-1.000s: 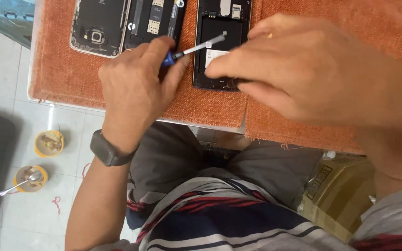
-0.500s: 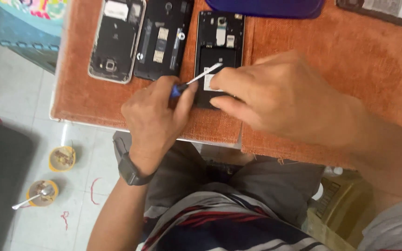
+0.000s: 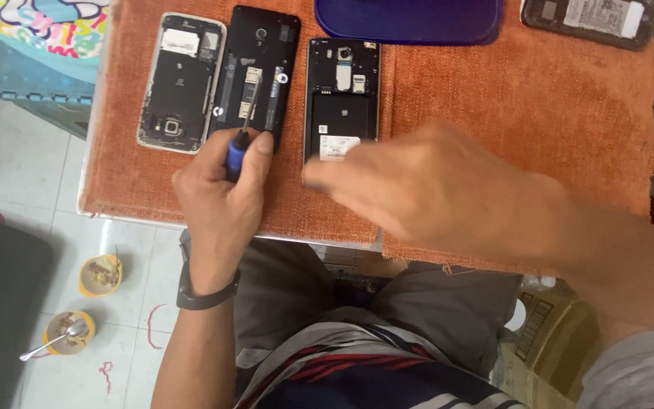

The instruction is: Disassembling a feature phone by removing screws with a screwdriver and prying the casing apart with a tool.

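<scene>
Head view: left hand [image 3: 217, 193] is clamped around a blue-handled screwdriver [image 3: 241, 138], tip resting on the middle opened phone [image 3: 257, 72] near the table's [image 3: 493, 121] far left corner. Right hand [image 3: 433, 185], blurred, fingers loosely together, holds nothing visible and touches the near end of the right opened phone [image 3: 342, 95].

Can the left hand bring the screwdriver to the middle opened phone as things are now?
Probably yes. The left hand holds the blue-handled screwdriver with its tip over the middle phone. Nothing lies between them; the right hand is at the neighbouring phone.
</scene>
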